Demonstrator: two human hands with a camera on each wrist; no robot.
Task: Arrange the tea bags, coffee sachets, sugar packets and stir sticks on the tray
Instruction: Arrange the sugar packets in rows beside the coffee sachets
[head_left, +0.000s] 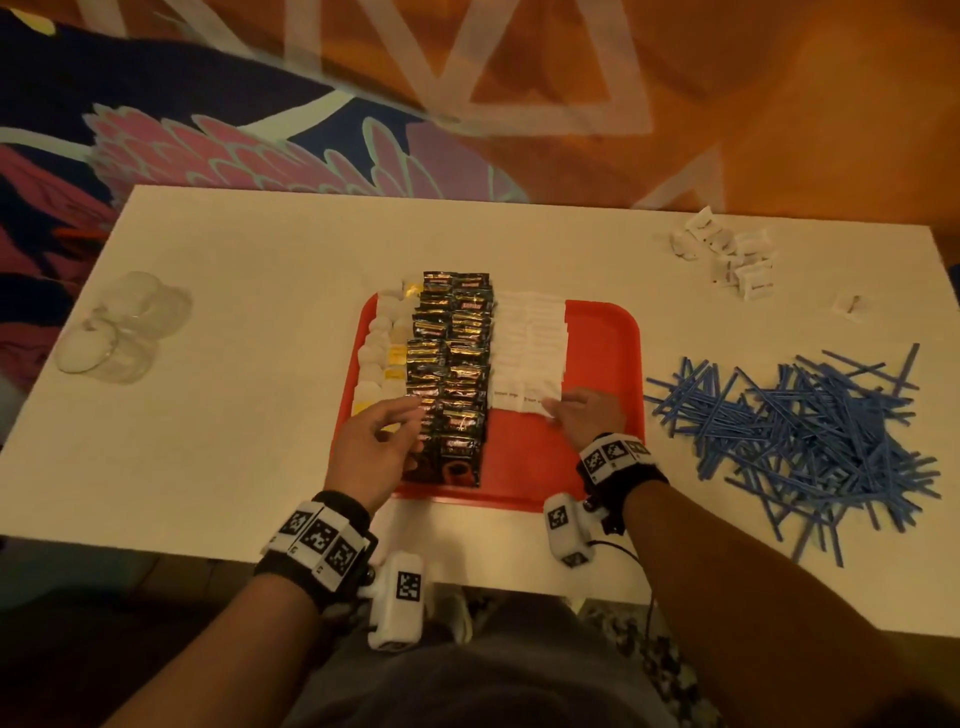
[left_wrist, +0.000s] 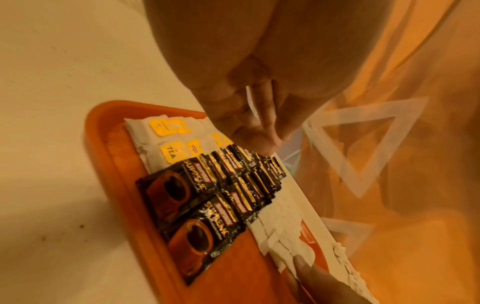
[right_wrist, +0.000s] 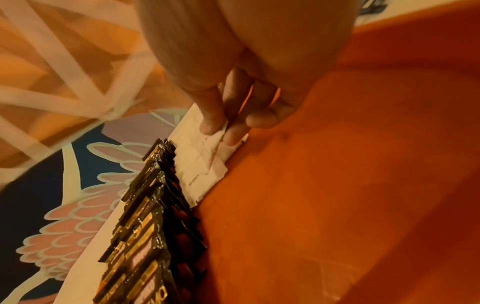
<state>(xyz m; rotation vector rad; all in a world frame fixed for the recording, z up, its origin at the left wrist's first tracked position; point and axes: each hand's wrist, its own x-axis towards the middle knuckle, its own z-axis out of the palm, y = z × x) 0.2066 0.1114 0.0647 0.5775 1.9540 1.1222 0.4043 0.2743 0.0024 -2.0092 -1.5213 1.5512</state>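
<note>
A red tray (head_left: 602, 332) sits mid-table. On it lie a column of tea bags (head_left: 384, 343) at the left, two columns of black coffee sachets (head_left: 452, 364), and two columns of white sugar packets (head_left: 530, 343). My right hand (right_wrist: 221, 131) pinches the edge of the nearest sugar packet (right_wrist: 205, 162) at the near end of the right sugar column. My left hand (head_left: 395, 421) hovers with loosely curled fingers over the near ends of the tea bags (left_wrist: 166, 139) and coffee sachets (left_wrist: 207, 205), holding nothing. A pile of blue stir sticks (head_left: 810, 441) lies on the table right of the tray.
Loose sugar packets (head_left: 732, 254) are heaped at the table's back right, with a single one (head_left: 852, 306) nearer the edge. Clear cups (head_left: 124, 327) lie at the left. The tray's right half is bare red. A patterned carpet lies beyond the table.
</note>
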